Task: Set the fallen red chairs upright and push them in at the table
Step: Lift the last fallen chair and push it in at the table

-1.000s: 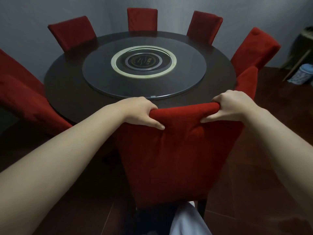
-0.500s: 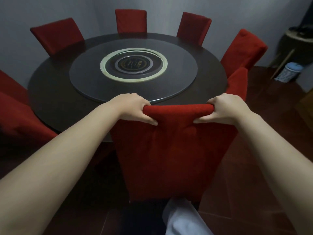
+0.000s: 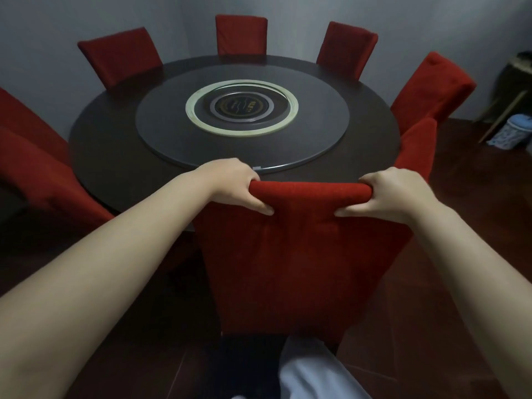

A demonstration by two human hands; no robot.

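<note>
2 bare hands, left hand (image 3: 233,187) and right hand (image 3: 398,194), grip the top corners of the upright red fabric-covered chair (image 3: 302,260), fingers (image 3: 371,180) curled over its top edge and thumbs pressed on the near face. The chair stands just beside the near rim of the round dark wooden counter (image 3: 115,168), with more red chairs (image 3: 241,33) ringing it.

chair (image 3: 302,254): red cloth cover, matt, napped
table (image 3: 121,168): dark wood, faint sheen
turntable (image 3: 172,131): smooth grey glass, glossy
floor (image 3: 475,226): reddish, polished

Left hand (image 3: 233,186) and right hand (image 3: 393,197) gripping (thumbs underneath), arms outstretched
</note>
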